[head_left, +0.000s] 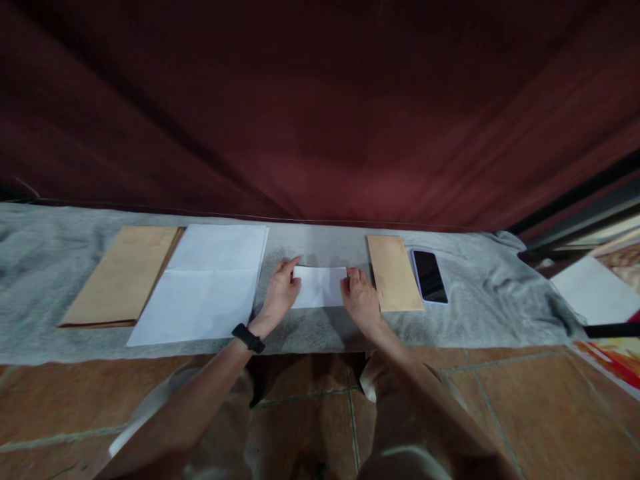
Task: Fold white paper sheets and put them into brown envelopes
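A small folded sheet of white paper (320, 288) lies between my hands over the grey cloth. My left hand (283, 288) grips its left edge, thumb and fingers closed on it, with the index finger stretched out past the upper corner. At the right edge, my right hand (360, 293) pinches the same paper with bent fingers. To the left of my left hand rests a stack of larger white sheets (207, 283) with a crease across the top one. Just right of my right hand lies a brown envelope (395, 273).
Several brown envelopes (120, 273) are piled at the far left. A phone (429, 277) with a dark screen lies right of the single envelope. Grey cloth (490, 293) covers the narrow surface, with a dark red curtain (320, 133) behind it. Tiled floor (320, 400) is below.
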A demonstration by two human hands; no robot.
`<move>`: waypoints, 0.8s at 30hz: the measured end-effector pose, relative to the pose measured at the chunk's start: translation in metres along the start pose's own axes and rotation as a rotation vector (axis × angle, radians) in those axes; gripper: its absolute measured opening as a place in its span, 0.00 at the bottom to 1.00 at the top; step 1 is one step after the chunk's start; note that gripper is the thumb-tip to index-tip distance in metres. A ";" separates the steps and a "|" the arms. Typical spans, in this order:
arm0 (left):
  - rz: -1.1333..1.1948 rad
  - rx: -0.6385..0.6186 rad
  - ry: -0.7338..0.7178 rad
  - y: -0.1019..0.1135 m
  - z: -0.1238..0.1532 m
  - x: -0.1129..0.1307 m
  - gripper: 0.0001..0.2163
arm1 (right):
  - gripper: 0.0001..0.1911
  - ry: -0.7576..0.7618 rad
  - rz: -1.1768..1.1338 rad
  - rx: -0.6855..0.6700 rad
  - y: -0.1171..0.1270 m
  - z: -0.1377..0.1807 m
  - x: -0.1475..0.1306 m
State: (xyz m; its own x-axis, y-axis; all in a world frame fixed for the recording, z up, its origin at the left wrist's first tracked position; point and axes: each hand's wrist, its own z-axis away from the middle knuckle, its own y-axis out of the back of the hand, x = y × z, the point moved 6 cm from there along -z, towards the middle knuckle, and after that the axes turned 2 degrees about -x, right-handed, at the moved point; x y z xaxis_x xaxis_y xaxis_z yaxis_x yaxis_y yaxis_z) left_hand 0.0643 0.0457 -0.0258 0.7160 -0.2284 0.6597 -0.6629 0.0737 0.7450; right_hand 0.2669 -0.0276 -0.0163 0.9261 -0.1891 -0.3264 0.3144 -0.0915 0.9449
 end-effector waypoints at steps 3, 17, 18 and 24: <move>-0.001 0.006 -0.040 0.000 0.001 0.004 0.27 | 0.21 0.265 -0.029 0.038 -0.006 0.008 -0.024; -0.006 0.014 -0.032 -0.004 0.002 0.000 0.26 | 0.28 0.360 0.069 -0.009 -0.036 0.023 -0.030; -0.005 0.014 -0.029 -0.004 0.002 -0.001 0.26 | 0.28 0.350 0.073 0.000 -0.036 0.023 -0.028; -0.135 0.060 -0.116 0.000 0.010 0.010 0.25 | 0.29 0.328 0.110 0.039 -0.034 0.022 -0.018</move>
State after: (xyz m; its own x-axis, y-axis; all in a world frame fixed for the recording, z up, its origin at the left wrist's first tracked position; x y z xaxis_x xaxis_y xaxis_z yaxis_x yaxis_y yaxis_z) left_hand 0.0689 0.0338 -0.0204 0.7720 -0.3426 0.5354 -0.5765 -0.0227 0.8168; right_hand 0.2353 -0.0430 -0.0429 0.9738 0.1237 -0.1907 0.2061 -0.1263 0.9703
